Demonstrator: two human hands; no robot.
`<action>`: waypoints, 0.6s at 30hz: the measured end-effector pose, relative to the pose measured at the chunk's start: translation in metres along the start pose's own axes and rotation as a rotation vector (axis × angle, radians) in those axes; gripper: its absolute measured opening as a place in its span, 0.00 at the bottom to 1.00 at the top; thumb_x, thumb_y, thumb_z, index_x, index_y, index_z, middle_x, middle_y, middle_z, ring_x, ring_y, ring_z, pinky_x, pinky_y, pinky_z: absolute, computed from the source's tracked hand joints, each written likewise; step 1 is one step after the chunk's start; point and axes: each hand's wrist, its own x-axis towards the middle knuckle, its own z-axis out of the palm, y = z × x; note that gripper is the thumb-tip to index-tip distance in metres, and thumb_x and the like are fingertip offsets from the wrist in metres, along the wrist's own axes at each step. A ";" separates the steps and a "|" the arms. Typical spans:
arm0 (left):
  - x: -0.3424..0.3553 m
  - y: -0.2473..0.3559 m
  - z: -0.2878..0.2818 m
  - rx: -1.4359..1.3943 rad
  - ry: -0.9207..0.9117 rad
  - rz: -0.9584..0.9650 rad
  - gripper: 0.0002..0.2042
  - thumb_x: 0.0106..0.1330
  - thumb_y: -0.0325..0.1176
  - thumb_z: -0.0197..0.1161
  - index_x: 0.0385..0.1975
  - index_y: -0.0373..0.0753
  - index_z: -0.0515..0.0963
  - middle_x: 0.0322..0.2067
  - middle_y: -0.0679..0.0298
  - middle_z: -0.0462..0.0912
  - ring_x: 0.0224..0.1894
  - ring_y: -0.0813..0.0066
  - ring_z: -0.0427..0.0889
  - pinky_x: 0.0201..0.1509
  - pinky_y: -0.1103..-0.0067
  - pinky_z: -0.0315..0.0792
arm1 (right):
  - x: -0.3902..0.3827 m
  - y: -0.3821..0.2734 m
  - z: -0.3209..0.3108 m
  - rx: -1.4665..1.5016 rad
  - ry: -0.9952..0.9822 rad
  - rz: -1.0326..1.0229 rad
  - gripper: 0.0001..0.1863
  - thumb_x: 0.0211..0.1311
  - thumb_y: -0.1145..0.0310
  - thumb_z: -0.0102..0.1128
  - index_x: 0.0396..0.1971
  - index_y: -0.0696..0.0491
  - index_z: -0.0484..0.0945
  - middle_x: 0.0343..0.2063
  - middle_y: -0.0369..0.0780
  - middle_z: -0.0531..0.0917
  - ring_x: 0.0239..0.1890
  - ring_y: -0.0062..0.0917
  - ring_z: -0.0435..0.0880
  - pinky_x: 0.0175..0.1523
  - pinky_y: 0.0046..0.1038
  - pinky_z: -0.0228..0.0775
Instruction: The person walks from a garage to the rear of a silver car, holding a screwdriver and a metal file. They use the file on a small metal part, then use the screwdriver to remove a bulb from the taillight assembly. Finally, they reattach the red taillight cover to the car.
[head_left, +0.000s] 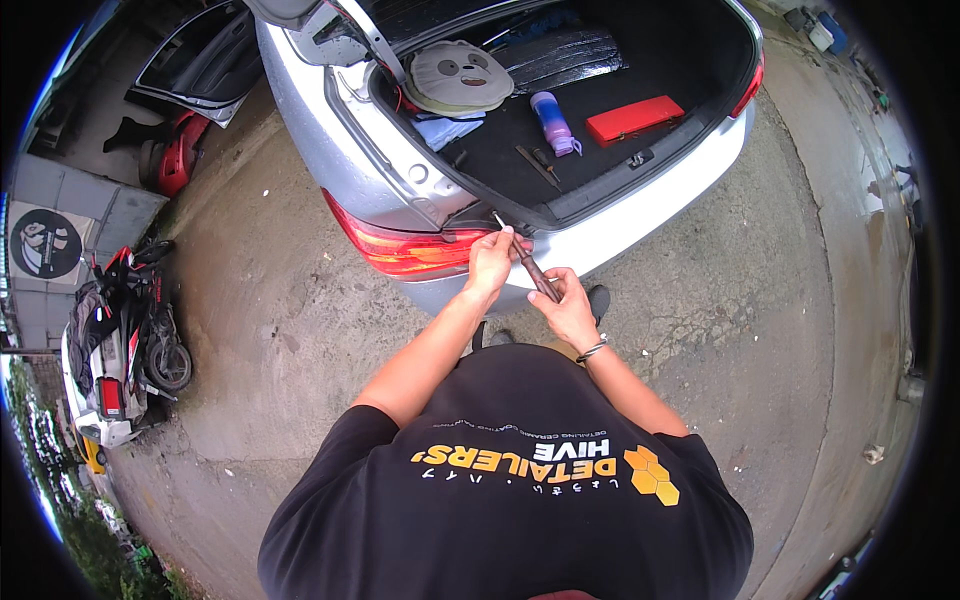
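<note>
Both of my hands are at the rear corner of a silver car (640, 215), beside its red tail light (400, 245). My right hand (570, 312) is closed around the dark brown handle of a screwdriver (540, 278). Farther up the same tool, my left hand (490, 262) pinches it near the front end. A small pale tip points up past the left fingers toward the edge of the trunk opening. Whether that tip touches the car, I cannot tell.
In the open trunk lie a red case (635, 119), a purple bottle (555, 124), a panda-face cushion (460, 76), a folded blue cloth (447, 131) and slim tools (538, 167). A motorcycle (125, 345) stands at left, near a detached car door (205, 60).
</note>
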 end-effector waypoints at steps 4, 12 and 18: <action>0.006 -0.007 -0.002 -0.052 0.003 0.032 0.18 0.79 0.41 0.52 0.35 0.33 0.81 0.20 0.70 0.76 0.23 0.84 0.65 0.32 0.82 0.65 | -0.001 -0.008 -0.004 -0.353 0.169 -0.320 0.14 0.71 0.60 0.60 0.46 0.54 0.75 0.23 0.33 0.78 0.21 0.23 0.75 0.30 0.27 0.70; 0.020 -0.030 -0.005 -0.018 0.018 0.069 0.18 0.79 0.42 0.52 0.35 0.32 0.80 0.27 0.61 0.85 0.26 0.82 0.74 0.34 0.81 0.70 | 0.007 -0.005 0.003 0.864 -0.129 0.510 0.16 0.70 0.55 0.61 0.44 0.53 0.75 0.17 0.30 0.70 0.15 0.17 0.65 0.23 0.23 0.60; 0.008 -0.014 -0.014 0.090 -0.059 0.046 0.23 0.78 0.47 0.52 0.34 0.32 0.84 0.26 0.63 0.85 0.25 0.81 0.75 0.35 0.80 0.70 | 0.006 -0.017 -0.005 1.258 -0.343 0.739 0.20 0.73 0.49 0.53 0.42 0.53 0.76 0.14 0.29 0.65 0.14 0.16 0.61 0.21 0.23 0.55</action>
